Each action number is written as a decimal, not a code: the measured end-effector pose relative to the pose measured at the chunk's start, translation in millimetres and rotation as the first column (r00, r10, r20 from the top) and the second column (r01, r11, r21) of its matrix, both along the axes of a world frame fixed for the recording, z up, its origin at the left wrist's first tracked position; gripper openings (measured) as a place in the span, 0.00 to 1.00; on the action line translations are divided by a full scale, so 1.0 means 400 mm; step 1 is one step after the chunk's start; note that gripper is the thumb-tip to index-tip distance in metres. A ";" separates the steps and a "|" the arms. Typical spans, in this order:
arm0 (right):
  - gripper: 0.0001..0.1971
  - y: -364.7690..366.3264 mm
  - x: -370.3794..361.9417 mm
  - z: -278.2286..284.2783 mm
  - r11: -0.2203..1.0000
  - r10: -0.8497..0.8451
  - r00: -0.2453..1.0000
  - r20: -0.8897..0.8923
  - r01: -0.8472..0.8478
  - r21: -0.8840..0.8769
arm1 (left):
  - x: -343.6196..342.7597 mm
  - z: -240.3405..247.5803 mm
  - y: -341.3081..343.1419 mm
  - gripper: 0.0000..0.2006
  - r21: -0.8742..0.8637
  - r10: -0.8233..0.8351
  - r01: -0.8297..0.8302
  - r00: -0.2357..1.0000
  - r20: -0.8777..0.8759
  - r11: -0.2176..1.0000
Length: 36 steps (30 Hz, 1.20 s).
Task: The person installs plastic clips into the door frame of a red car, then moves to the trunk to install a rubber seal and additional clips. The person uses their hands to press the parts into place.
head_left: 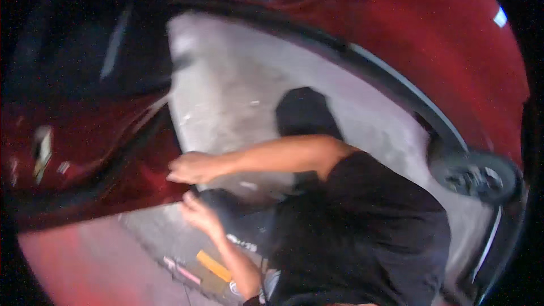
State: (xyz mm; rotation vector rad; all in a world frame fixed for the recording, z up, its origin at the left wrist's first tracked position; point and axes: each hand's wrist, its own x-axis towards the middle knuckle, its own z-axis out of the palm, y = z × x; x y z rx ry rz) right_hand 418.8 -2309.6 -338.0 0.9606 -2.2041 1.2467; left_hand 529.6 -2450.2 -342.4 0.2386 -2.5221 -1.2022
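Both my hands are at the lower corner of a red car door panel (153,178), left of my body. My right hand (195,167) reaches across from the upper arm, its fingers bent in against the panel's edge. Just below it, my left hand (198,215) points its fingers up at the same edge, thumb and fingers drawn together. A small dark piece (194,189) shows between the two hands; blur hides what it is. What either hand grips cannot be made out.
A red car body (419,39) curves overhead at the right, with a wheel (479,178) below it. Grey floor (221,90) lies between body and door. Near my left forearm are an orange-yellow strip (214,265) and a pinkish strip (182,271). A dark shoe-like shape cannot be told for sure.
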 end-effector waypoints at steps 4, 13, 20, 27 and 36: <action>0.24 -0.014 0.034 0.091 0.726 0.598 0.250 0.761 0.234 -0.647 | -0.022 0.032 0.012 0.27 0.000 -0.060 0.060 0.997 -0.057 0.998; 0.19 0.030 -0.029 0.047 0.946 0.071 0.991 -0.118 -0.030 0.322 | 0.001 0.054 0.012 0.21 0.098 -0.048 0.053 0.998 -0.052 0.994; 0.23 0.005 0.035 0.113 0.769 0.563 0.242 0.790 0.196 -0.608 | -0.021 0.073 0.018 0.19 0.068 -0.021 0.019 1.000 0.019 0.998; 0.21 0.052 0.031 0.109 0.984 -0.073 0.981 0.179 0.042 0.171 | -0.012 0.077 0.014 0.15 0.115 -0.041 0.050 0.996 -0.076 0.992; 0.20 0.000 0.014 0.106 0.870 0.405 0.322 0.856 0.154 -0.469 | -0.019 0.068 0.017 0.15 0.103 0.004 -0.007 1.000 0.027 0.995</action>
